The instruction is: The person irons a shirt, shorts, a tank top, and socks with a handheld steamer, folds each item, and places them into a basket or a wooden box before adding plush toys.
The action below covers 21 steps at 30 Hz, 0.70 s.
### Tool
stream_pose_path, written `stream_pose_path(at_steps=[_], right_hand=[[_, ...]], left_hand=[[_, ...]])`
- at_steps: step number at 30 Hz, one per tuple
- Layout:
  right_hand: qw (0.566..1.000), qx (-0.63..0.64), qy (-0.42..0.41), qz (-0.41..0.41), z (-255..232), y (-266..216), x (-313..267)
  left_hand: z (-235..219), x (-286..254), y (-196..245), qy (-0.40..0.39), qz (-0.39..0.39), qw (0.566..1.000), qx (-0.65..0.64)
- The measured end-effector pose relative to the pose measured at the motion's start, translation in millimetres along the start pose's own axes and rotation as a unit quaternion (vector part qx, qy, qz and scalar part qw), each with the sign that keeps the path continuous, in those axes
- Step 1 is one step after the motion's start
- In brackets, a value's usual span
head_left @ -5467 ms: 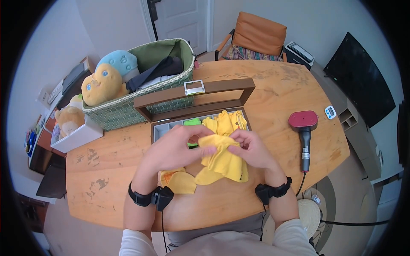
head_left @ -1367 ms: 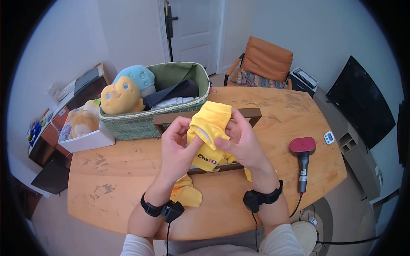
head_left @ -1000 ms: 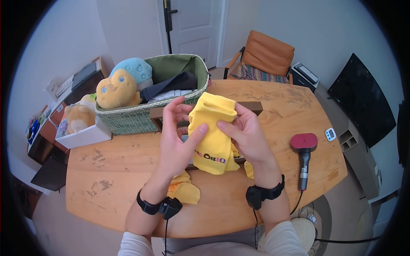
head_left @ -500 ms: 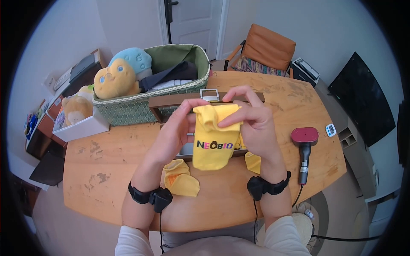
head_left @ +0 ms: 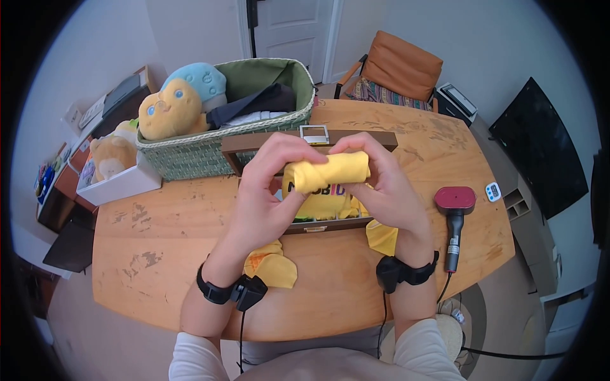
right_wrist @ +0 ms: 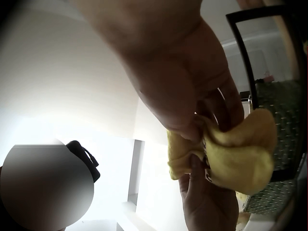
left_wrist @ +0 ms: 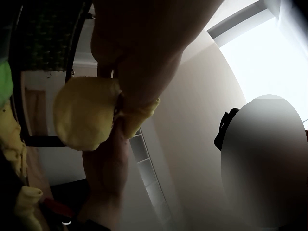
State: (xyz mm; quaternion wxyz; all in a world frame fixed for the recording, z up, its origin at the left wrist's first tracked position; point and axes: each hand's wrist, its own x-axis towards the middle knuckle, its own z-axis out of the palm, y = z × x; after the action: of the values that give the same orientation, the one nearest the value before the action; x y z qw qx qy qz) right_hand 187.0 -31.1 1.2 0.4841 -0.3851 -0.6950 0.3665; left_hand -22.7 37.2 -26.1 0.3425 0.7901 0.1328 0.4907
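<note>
Both hands hold a yellow sock [head_left: 330,173] up over the table, its upper part folded over into a roll and its lettered part hanging below. The left hand [head_left: 267,193] grips the left end, thumb below and fingers over the top. At the other end, the right hand [head_left: 394,193] grips it the same way. In the left wrist view the sock [left_wrist: 86,113] bulges out from between the hands; the right wrist view shows the folded fabric [right_wrist: 240,154] pinched by fingers and thumbs. Behind it stands a brown compartment box [head_left: 311,228] with yellow and green socks inside, partly hidden.
Yellow socks lie on the table by the left wrist [head_left: 272,267] and the right forearm [head_left: 382,238]. The box's framed lid [head_left: 238,151] stands raised before a green woven basket [head_left: 184,155] with plush toys. A handheld garment steamer [head_left: 454,216] and a timer [head_left: 493,192] lie right.
Earlier the sock was turned and spread flat with its lettering showing; its top has since been folded down into a roll over the lettering. Both hands now curl round its ends.
</note>
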Motion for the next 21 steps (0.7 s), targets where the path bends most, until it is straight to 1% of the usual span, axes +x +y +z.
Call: stream_pose_path(at_steps=[1,2,3,4,5,6,7,8,9,10,14,15,16,17,19,20,21], right_hand=[[0.999,0.036,0.024,-0.031,2,4,1],[0.999,0.037,0.025,-0.031,0,9,2],[0.996,0.052,0.018,-0.071,-2,15,4],[0.992,0.066,0.011,-0.111,-3,18,5],[0.991,0.066,0.010,-0.112,-3,17,6],[0.988,0.039,0.023,-0.147,-1,15,7],[0.982,0.011,0.036,-0.183,1,13,8],[0.982,0.010,0.036,-0.184,4,12,8],[0.982,0.000,0.062,-0.181,9,10,8],[0.980,-0.010,0.089,-0.178,11,9,8],[0.976,-0.050,0.086,-0.196,8,13,9],[0.985,0.109,0.098,-0.090,8,7,7],[0.959,0.264,0.106,0.019,8,4,6],[0.959,0.264,0.107,0.018,6,5,5],[0.991,0.131,0.012,0.021,2,8,5],[0.991,0.131,0.012,0.021,2,8,5],[0.995,0.089,0.010,0.034,3,8,5]], left_hand=[[-4,0,-4,-0.023,0.059,0.998,0.004],[-6,1,-6,-0.045,0.117,0.992,0.009],[-6,0,-3,-0.045,0.117,0.992,0.009],[-5,1,7,-0.047,0.035,0.991,-0.124],[-5,1,13,-0.047,-0.048,0.965,-0.254],[-4,0,6,-0.051,-0.104,0.923,-0.367],[-5,1,10,-0.052,-0.103,0.923,-0.367],[-6,2,18,-0.065,-0.178,0.925,-0.330],[-6,1,22,-0.077,-0.253,0.920,-0.290],[-1,1,20,-0.060,-0.243,0.928,-0.277],[1,0,16,-0.041,-0.234,0.939,-0.248],[3,1,17,0.000,-0.184,0.960,-0.211],[5,1,18,0.042,-0.133,0.975,-0.172],[6,1,17,0.041,-0.132,0.975,-0.172],[9,-1,11,0.072,-0.095,0.987,-0.108],[9,-1,5,0.072,-0.095,0.987,-0.108],[8,-2,-2,0.049,-0.063,0.994,-0.081]])
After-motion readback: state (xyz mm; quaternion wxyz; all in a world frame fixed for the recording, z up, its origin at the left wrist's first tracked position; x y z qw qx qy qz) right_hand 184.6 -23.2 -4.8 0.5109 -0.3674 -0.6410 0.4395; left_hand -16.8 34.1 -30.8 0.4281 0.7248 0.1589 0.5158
